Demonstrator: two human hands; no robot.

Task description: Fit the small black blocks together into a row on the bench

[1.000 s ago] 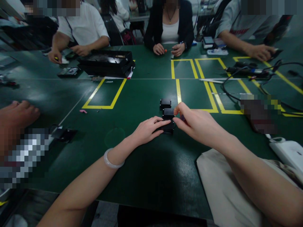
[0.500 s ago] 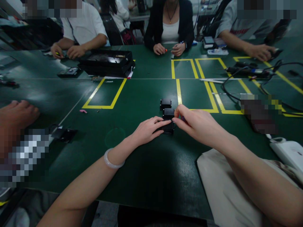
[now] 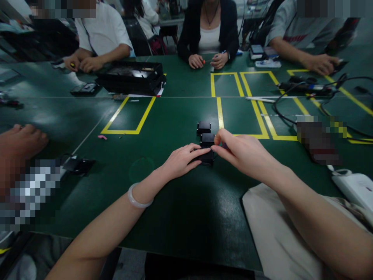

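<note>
Three small black box-shaped parts stand in a row on the green table. The farthest black part (image 3: 204,127) is untouched, and the middle black part (image 3: 208,139) sits just behind my fingers. My left hand (image 3: 184,160) steadies the nearest black part (image 3: 206,158), its index finger stretched along the top and its thumb at the near side. My right hand (image 3: 237,149) is closed in a pinch at that part's right far corner, close to the left fingertip. Whatever the pinch holds is too small or hidden; a bit of something dark shows beneath the curled fingers.
Yellow tape outlines (image 3: 136,132) mark the green table (image 3: 175,210). A black bin (image 3: 131,77) stands across it. A beige cloth (image 3: 262,217) and a white device (image 3: 357,190) lie at right, with cables (image 3: 275,109) beyond. Co-workers sit opposite; another person's hand (image 3: 23,140) rests at left.
My right fingertips have shifted very slightly left at the part's corner. My left hand stays in place. Across the table, a co-worker's hands have moved a little.
</note>
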